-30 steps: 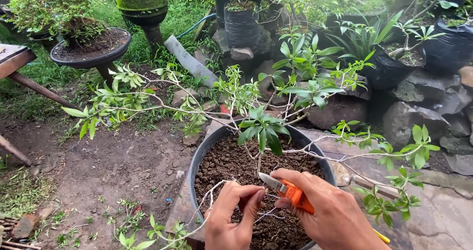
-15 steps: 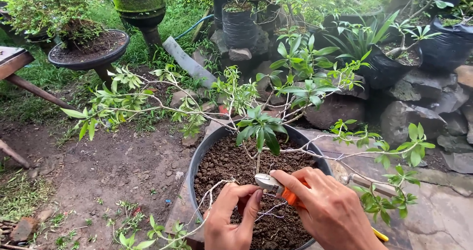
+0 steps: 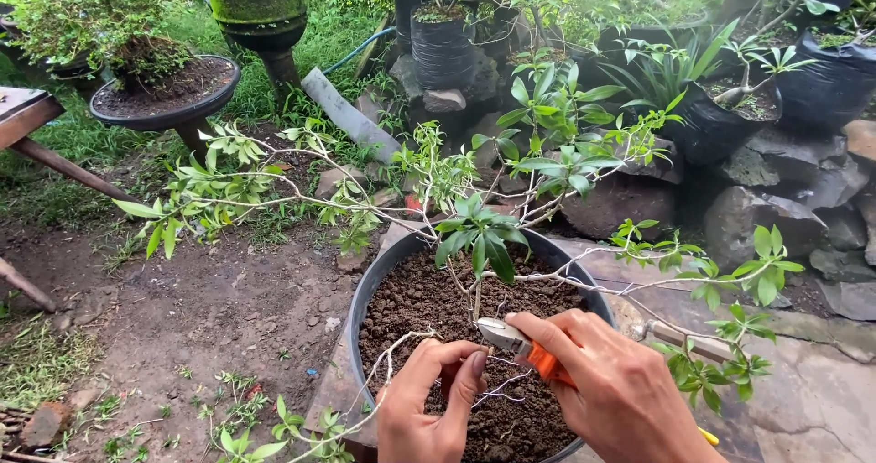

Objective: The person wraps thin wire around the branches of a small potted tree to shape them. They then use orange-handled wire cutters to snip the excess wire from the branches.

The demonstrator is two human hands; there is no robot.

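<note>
A round black pot (image 3: 376, 280) full of dark soil holds a small tree with thin pale branches and green leaves (image 3: 479, 235). My right hand (image 3: 616, 395) grips orange-handled cutters (image 3: 525, 346), their metal jaws pointing left at the base of the thin trunk. My left hand (image 3: 436, 406) pinches a thin pale wire or twig (image 3: 497, 385) just below the jaws, over the soil. A long leafy branch (image 3: 210, 194) stretches left beyond the pot rim.
Bare dirt ground lies left of the pot. A shallow dish pot with a bushy plant (image 3: 164, 89) stands at back left, a wooden bench edge (image 3: 23, 116) at far left. Black grow bags (image 3: 443, 43) and rocks (image 3: 766, 217) line the back and right.
The cutters have moved left and slightly down, closer to the trunk base. My left hand's fingers stay pinched on the thin wire beneath them.
</note>
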